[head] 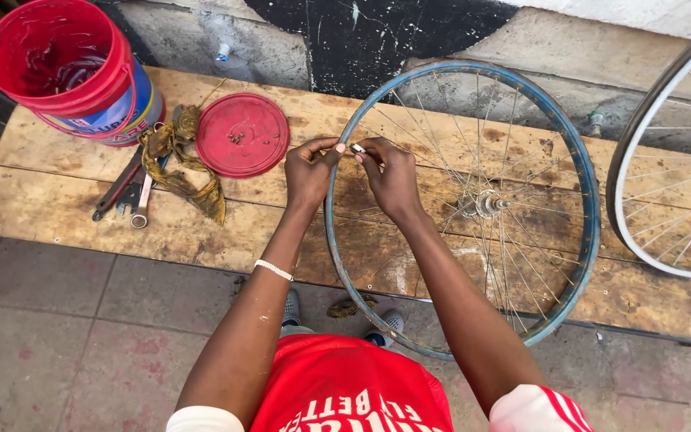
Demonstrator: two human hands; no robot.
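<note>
A blue bicycle wheel rim point(585, 172) with thin spokes and a metal hub point(485, 204) leans on a wooden bench point(57, 204). My left hand point(309, 172) and my right hand point(391, 178) meet at the rim's upper left edge. Together their fingertips pinch a small silvery part point(357, 148) right at the rim. Whether it is a spoke nipple or a small tool is too small to tell.
A red bucket point(65, 68) stands at the bench's left end, its red lid point(241, 134) lying flat beside it. A yellowish rag point(181, 160) and wrenches point(133, 196) lie nearby. A second silver wheel point(641, 144) leans at the right. Paved floor lies below.
</note>
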